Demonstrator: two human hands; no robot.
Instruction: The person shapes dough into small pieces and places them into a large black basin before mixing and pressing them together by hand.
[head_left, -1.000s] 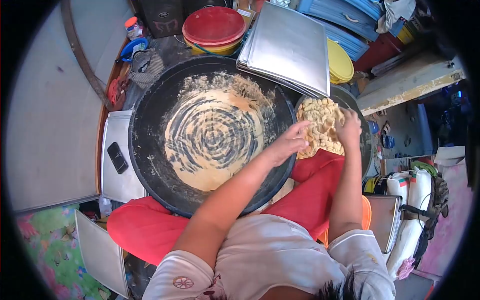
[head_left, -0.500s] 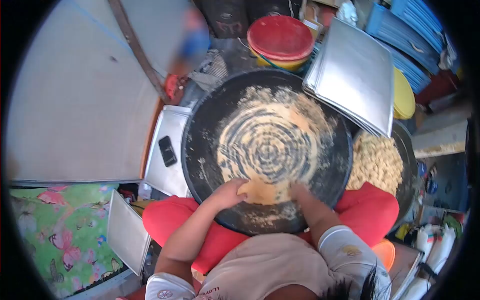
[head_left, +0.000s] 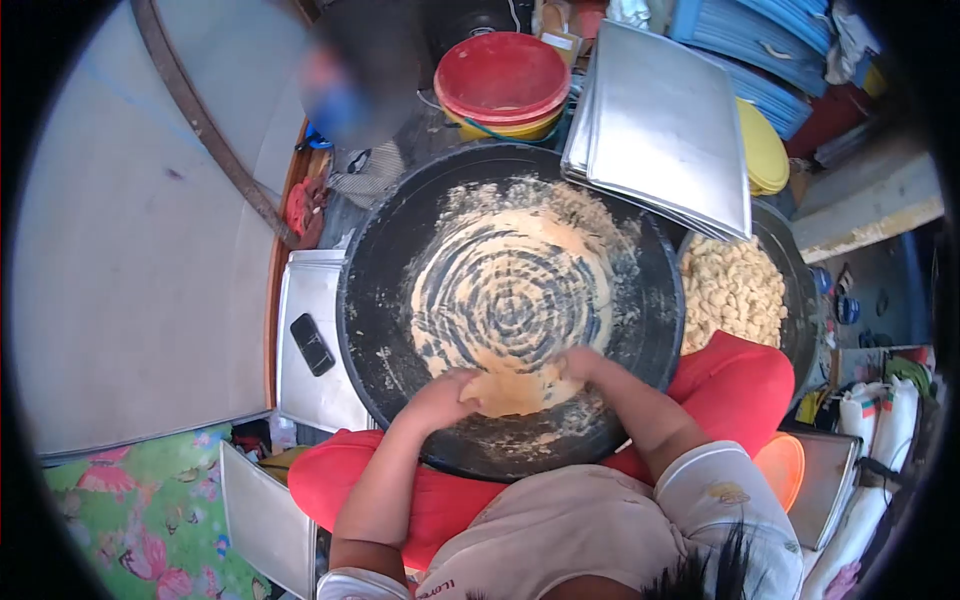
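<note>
A wide black basin point(head_left: 650, 290) sits against my crossed legs, its bottom coated with tan powder point(head_left: 505, 305) marked by circular streaks. My left hand point(head_left: 445, 398) is inside near the front, fingers bent and thumb apart, beside a smooth heap of the powder point(head_left: 512, 392). On the heap's other side is my right hand point(head_left: 582, 366), its fingers curved and spread at the powder. No tool shows in either hand; the fingertips are partly hidden in the powder.
Stacked metal trays point(head_left: 665, 130) overhang the basin's far right rim. Pale dough-like pieces point(head_left: 735, 295) fill another dark basin at right. A phone point(head_left: 312, 345) lies on a tray point(head_left: 330, 400) at left. Red and yellow tubs point(head_left: 503, 80) stand behind.
The whole view has shifted, so the surroundings sit further left. My right hand has moved slightly away from me in the basin; my left hand stays beside the heap.
</note>
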